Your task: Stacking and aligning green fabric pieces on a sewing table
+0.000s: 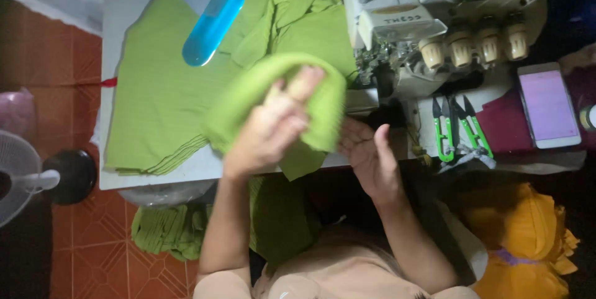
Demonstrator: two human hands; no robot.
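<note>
My left hand [273, 125] is raised over the table edge and grips a curved strip of ribbed green fabric [326, 110] that arches over my fingers. My right hand [366, 153] is open, palm up, just right of that strip, close under its hanging end. A stack of flat green fabric pieces [155, 94] lies on the white table [115, 38] to the left. The sewing machine [428, 32] stands behind my right hand.
A blue plastic bottle [214, 20] lies on the green pile. Green-handled thread snips [456, 128] and a phone [549, 103] lie right of the machine. More green cloth [167, 231] sits on the floor, orange cloth [524, 237] at right, a fan [25, 178] at left.
</note>
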